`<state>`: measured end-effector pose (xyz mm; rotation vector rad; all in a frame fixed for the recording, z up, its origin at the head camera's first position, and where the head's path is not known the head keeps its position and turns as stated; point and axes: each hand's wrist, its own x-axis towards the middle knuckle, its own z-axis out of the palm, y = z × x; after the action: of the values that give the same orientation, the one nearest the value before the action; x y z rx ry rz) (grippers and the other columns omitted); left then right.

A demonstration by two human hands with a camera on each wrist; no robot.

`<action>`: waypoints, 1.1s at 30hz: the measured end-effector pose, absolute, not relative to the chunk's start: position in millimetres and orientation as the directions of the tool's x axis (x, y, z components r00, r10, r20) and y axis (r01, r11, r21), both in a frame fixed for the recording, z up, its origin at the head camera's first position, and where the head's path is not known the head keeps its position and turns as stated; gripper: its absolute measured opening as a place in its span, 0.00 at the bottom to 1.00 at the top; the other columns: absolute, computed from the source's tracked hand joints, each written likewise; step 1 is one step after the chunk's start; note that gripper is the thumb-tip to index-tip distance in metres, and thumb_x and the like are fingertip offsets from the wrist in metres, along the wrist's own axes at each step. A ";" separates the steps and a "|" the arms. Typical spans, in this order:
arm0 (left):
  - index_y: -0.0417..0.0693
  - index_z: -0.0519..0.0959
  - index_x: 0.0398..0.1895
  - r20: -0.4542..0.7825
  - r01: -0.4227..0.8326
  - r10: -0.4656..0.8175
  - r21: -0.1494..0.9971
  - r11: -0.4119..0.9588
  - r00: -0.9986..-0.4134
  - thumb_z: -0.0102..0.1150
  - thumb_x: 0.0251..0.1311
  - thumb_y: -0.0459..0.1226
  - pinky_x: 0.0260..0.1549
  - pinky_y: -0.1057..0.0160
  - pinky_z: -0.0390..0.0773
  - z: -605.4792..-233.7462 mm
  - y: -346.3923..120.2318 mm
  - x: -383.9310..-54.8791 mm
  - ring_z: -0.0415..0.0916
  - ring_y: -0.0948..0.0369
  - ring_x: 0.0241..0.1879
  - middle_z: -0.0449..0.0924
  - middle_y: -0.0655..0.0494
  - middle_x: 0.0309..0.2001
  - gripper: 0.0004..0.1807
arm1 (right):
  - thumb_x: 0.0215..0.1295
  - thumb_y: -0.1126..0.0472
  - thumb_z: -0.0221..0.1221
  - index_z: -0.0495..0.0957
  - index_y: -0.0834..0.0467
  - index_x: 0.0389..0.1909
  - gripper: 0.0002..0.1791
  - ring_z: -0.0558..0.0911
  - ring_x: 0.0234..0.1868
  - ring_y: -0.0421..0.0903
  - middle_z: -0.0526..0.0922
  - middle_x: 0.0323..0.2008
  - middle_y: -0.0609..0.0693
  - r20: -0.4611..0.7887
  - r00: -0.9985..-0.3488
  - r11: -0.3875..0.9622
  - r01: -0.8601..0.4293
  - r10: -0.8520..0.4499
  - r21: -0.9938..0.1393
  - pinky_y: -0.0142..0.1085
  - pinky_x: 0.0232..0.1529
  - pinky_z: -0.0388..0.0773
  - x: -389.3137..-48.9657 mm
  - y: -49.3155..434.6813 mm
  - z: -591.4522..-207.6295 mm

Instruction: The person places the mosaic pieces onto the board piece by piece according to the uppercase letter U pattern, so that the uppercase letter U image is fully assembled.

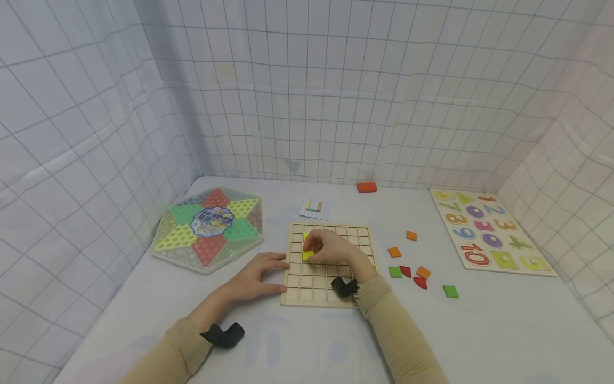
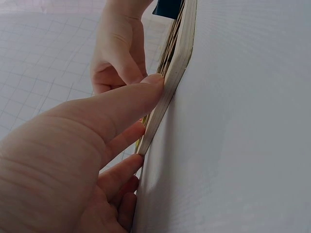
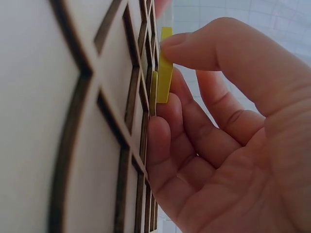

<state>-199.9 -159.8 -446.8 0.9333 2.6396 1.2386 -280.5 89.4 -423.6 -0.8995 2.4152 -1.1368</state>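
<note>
A wooden grid board point(image 1: 313, 295) lies on the white-covered table in the head view. Over its upper left cells, my right hand point(image 1: 332, 246) pinches a yellow square tile point(image 3: 165, 73) between thumb and fingers, close above the grid. Right beside it in the right wrist view, a second yellow tile point(image 3: 153, 94) sits in the board. My left hand point(image 1: 254, 276) has its fingers extended, thumb and fingertips against the board's left edge, as the left wrist view also shows. Behind the board lies a card point(image 1: 314, 208) printed with a coloured pattern on a grid.
Right of the board are loose orange squares point(image 1: 411, 236), green squares point(image 1: 450, 291) and red quarter-round pieces point(image 1: 420, 282). A number puzzle point(image 1: 453, 242) lies at far right, a hexagonal Chinese checkers set point(image 1: 208, 224) at left. A red block point(image 1: 366, 188) stands by the back curtain.
</note>
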 end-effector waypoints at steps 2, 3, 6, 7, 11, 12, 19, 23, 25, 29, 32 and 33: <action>0.48 0.78 0.54 0.176 0.493 0.558 0.720 0.489 -0.811 0.67 0.52 0.47 0.61 0.43 0.57 -446.8 -159.5 -200.1 0.57 0.47 0.65 0.66 0.46 0.64 0.26 | 0.51 0.66 0.67 0.76 0.57 0.37 0.12 0.78 0.36 0.40 0.80 0.35 0.45 -0.025 -0.753 0.491 -0.403 -0.658 -0.772 0.31 0.41 0.76 -280.1 89.2 -423.9; 0.48 0.78 0.54 0.175 0.492 0.558 0.720 0.489 -0.811 0.67 0.52 0.47 0.61 0.43 0.57 -446.8 -159.5 -200.2 0.57 0.47 0.65 0.65 0.46 0.64 0.26 | 0.51 0.67 0.67 0.76 0.57 0.36 0.12 0.78 0.36 0.40 0.80 0.35 0.45 -0.027 -0.755 0.496 -0.403 -0.655 -0.769 0.31 0.41 0.76 -280.2 89.0 -424.2; 0.48 0.77 0.54 0.173 0.490 0.558 0.723 0.488 -0.812 0.67 0.52 0.47 0.61 0.42 0.57 -446.5 -159.4 -200.1 0.56 0.47 0.65 0.65 0.46 0.64 0.26 | 0.51 0.66 0.67 0.77 0.56 0.36 0.12 0.78 0.36 0.40 0.80 0.34 0.44 -0.028 -0.758 0.507 -0.407 -0.651 -0.760 0.31 0.41 0.76 -280.1 88.8 -424.9; 0.48 0.77 0.54 0.173 0.489 0.558 0.723 0.488 -0.812 0.67 0.52 0.47 0.61 0.42 0.57 -446.4 -159.4 -200.1 0.56 0.47 0.65 0.65 0.46 0.64 0.26 | 0.51 0.66 0.67 0.77 0.56 0.36 0.12 0.78 0.36 0.40 0.80 0.34 0.44 -0.030 -0.759 0.510 -0.407 -0.650 -0.758 0.31 0.41 0.76 -280.2 88.7 -425.2; 0.48 0.77 0.55 0.173 0.490 0.558 0.722 0.488 -0.811 0.67 0.52 0.47 0.60 0.42 0.57 -446.5 -159.5 -200.1 0.57 0.47 0.65 0.65 0.46 0.64 0.26 | 0.52 0.66 0.67 0.77 0.56 0.35 0.11 0.77 0.36 0.40 0.80 0.33 0.44 -0.034 -0.762 0.514 -0.402 -0.647 -0.758 0.32 0.41 0.76 -280.7 88.3 -426.3; 0.48 0.77 0.54 0.173 0.490 0.558 0.721 0.490 -0.812 0.67 0.52 0.47 0.60 0.42 0.57 -446.6 -159.6 -200.1 0.57 0.47 0.65 0.65 0.46 0.64 0.26 | 0.52 0.66 0.67 0.77 0.56 0.35 0.11 0.77 0.36 0.40 0.79 0.33 0.44 -0.036 -0.762 0.514 -0.400 -0.646 -0.759 0.32 0.41 0.76 -280.8 88.2 -426.4; 0.49 0.78 0.55 0.173 0.492 0.557 0.716 0.495 -0.812 0.67 0.52 0.48 0.61 0.43 0.57 -447.4 -160.3 -200.7 0.57 0.47 0.65 0.66 0.47 0.64 0.27 | 0.52 0.66 0.67 0.77 0.55 0.35 0.11 0.77 0.36 0.40 0.79 0.33 0.44 -0.043 -0.766 0.523 -0.396 -0.642 -0.754 0.32 0.41 0.76 -280.3 87.6 -424.7; 0.49 0.77 0.54 0.177 0.498 0.560 0.711 0.496 -0.809 0.67 0.52 0.48 0.61 0.43 0.57 -447.6 -160.3 -201.1 0.57 0.47 0.65 0.66 0.46 0.64 0.26 | 0.52 0.66 0.67 0.78 0.56 0.36 0.11 0.77 0.36 0.40 0.79 0.33 0.44 -0.048 -0.771 0.527 -0.387 -0.635 -0.757 0.32 0.41 0.75 -279.0 87.3 -422.9; 0.48 0.77 0.54 0.179 0.501 0.561 0.710 0.495 -0.808 0.67 0.52 0.47 0.61 0.43 0.57 -447.7 -160.3 -201.3 0.57 0.47 0.65 0.66 0.46 0.64 0.26 | 0.52 0.65 0.67 0.78 0.56 0.36 0.11 0.77 0.36 0.40 0.80 0.33 0.44 -0.051 -0.772 0.528 -0.383 -0.633 -0.758 0.32 0.41 0.75 -278.3 87.2 -422.3; 0.48 0.77 0.54 0.173 0.497 0.561 0.711 0.497 -0.810 0.67 0.52 0.47 0.61 0.43 0.57 -447.6 -160.4 -201.2 0.56 0.47 0.65 0.65 0.46 0.64 0.26 | 0.52 0.65 0.67 0.78 0.56 0.36 0.11 0.77 0.36 0.40 0.80 0.34 0.44 -0.052 -0.769 0.527 -0.385 -0.637 -0.758 0.31 0.41 0.75 -277.8 87.6 -422.0; 0.49 0.77 0.55 0.168 0.492 0.559 0.712 0.501 -0.812 0.67 0.52 0.48 0.61 0.43 0.57 -447.6 -160.4 -201.2 0.56 0.47 0.65 0.65 0.47 0.64 0.26 | 0.51 0.65 0.67 0.79 0.56 0.36 0.11 0.77 0.36 0.40 0.80 0.34 0.44 -0.049 -0.767 0.525 -0.390 -0.640 -0.757 0.31 0.41 0.75 -277.9 87.7 -422.0; 0.49 0.77 0.54 0.167 0.492 0.559 0.711 0.502 -0.812 0.67 0.52 0.48 0.61 0.43 0.57 -447.8 -160.4 -201.3 0.56 0.47 0.65 0.65 0.47 0.64 0.26 | 0.51 0.65 0.67 0.79 0.56 0.36 0.11 0.77 0.36 0.40 0.80 0.34 0.44 -0.048 -0.766 0.524 -0.391 -0.641 -0.757 0.31 0.41 0.75 -277.8 87.6 -421.9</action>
<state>-201.3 -160.4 -447.8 0.9286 2.6484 1.2123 -277.8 87.6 -421.9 -0.8580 2.4463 -1.0962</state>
